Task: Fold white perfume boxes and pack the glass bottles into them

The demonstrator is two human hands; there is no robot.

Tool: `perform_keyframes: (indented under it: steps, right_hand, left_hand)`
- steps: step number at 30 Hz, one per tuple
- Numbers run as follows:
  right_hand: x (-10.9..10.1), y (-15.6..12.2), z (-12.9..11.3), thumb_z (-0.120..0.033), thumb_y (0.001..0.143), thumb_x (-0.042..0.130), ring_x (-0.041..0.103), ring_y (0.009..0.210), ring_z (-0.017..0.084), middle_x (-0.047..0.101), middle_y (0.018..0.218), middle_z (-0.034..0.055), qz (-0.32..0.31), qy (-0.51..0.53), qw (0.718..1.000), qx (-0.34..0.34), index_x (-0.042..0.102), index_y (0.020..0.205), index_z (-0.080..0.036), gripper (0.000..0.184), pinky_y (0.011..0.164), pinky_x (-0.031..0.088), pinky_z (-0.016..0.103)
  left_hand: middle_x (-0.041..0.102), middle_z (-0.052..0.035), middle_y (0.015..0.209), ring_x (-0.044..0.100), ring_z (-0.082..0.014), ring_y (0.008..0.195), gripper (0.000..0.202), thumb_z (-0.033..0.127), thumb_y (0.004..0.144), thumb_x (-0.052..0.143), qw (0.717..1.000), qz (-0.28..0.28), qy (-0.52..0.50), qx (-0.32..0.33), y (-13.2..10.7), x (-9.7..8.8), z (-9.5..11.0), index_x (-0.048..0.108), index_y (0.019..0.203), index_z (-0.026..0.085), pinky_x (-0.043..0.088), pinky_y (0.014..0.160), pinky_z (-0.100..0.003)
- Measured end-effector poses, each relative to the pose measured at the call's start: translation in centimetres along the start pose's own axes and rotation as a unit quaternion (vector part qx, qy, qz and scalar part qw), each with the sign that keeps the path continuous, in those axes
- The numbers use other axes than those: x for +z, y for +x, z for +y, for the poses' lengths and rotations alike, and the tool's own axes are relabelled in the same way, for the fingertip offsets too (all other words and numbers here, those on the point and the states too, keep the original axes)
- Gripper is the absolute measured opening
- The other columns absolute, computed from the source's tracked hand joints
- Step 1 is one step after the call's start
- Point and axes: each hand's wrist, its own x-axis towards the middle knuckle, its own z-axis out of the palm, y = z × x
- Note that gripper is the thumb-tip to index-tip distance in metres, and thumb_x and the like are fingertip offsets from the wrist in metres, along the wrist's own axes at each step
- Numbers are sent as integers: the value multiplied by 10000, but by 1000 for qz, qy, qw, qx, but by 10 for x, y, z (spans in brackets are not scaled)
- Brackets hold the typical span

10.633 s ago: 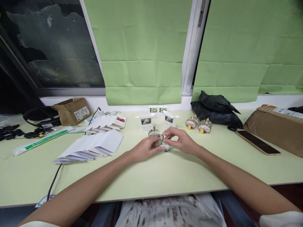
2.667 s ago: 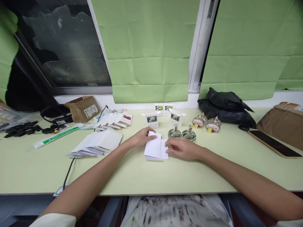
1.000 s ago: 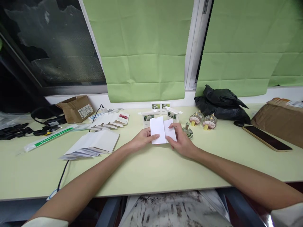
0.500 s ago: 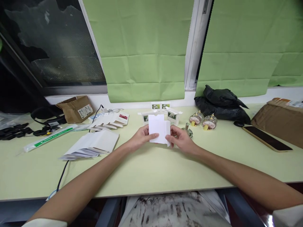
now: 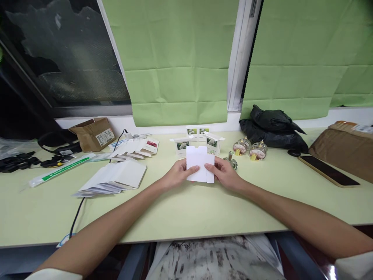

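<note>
Both hands hold a white folding carton [image 5: 198,165] above the table, its blank white side facing me. My left hand [image 5: 179,174] pinches the left edge with the thumb across the front. On the right edge my right hand [image 5: 225,173] grips a narrow side panel, thumb also in front. The fingers behind the carton are hidden. Just beyond it stand a left small box [image 5: 182,145] and a right small box [image 5: 212,144], both with flower pictures and raised flaps. A glass piece with a metal stem [image 5: 231,159] lies beside my right hand.
Flattened white cartons [image 5: 116,177] lie fanned out on the left, with more cartons [image 5: 135,148] behind. Two ornate glass jars [image 5: 258,150] stand right of centre. Further right are a black plastic bag [image 5: 274,130] and a phone [image 5: 329,171]. An open cardboard box [image 5: 94,134] sits at back left.
The carton has moved slightly down and to the right in my hands. Its side panel, folded at an angle before, now lies flatter and more level with the main panel.
</note>
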Motion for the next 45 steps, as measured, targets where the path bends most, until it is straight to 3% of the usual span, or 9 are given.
perform_keyframes:
  steps: [3,6,9,14,17,20,25,33,45]
  right_hand:
    - [-2,1,1,-585,961,681,516,657,153,594,719,-2,4,4,1000,7,715,1147,-170,456,542,408,259]
    - [-5,2,4,-586,996,633,485,608,135,566,694,-18,3,-11,1000,0,689,1183,-187,444,505,389,247]
    - [-8,4,8,-593,977,660,461,550,116,547,667,-32,-12,-35,999,4,699,1127,-189,432,465,379,240]
    - [-8,8,14,-620,916,720,573,561,144,642,712,-6,-26,-14,998,51,722,1061,-178,465,484,496,272]
    - [-6,10,17,-590,930,719,707,844,206,763,989,56,-48,37,997,48,736,1162,-198,456,751,615,346]
    - [-4,12,17,-555,918,749,711,1062,246,762,1216,66,-61,82,993,54,740,1235,-229,455,1019,574,437]
    - [-4,13,12,-553,894,774,672,1211,285,726,1351,71,-52,94,992,70,730,1310,-252,516,1172,471,517]
    - [-6,15,10,-511,887,799,619,1316,300,684,1438,58,-55,103,990,77,708,1366,-284,538,1229,413,534]
    - [-14,19,15,-488,887,806,604,1338,285,683,1435,73,-43,80,994,65,673,1392,-274,564,1225,415,506]
  left_hand:
    - [798,-123,1055,732,-249,914,562,634,975,629,999,-29,12,-9,-1,0,-2,698,1206,126,567,809,-343]
    - [755,-83,761,698,-207,736,588,667,1033,484,998,-29,59,-8,-1,-2,-5,709,987,126,539,747,-319]
    - [702,-58,644,646,-180,649,594,677,1034,469,995,-9,100,-2,-1,-4,-6,662,844,149,493,676,-291]
    - [690,-47,647,563,-148,557,589,698,1020,473,993,-44,100,-42,1,-7,-7,657,948,142,388,552,-267]
    - [700,-49,713,542,-144,580,579,694,1019,475,992,-38,115,-37,3,-12,-7,648,947,147,398,566,-272]
    - [697,-40,758,551,-154,622,555,691,1009,497,991,-19,127,-26,5,-18,-7,639,967,156,416,588,-279]
    - [679,-30,744,541,-162,629,558,705,992,510,992,-10,125,-30,6,-18,-7,626,952,161,404,592,-285]
    - [666,-30,747,532,-164,646,563,693,1008,487,992,-9,119,-34,7,-14,-8,646,1006,153,404,599,-286]
    - [607,-12,738,452,-131,610,573,716,962,555,994,5,109,-17,14,-10,-14,644,933,151,359,556,-269]
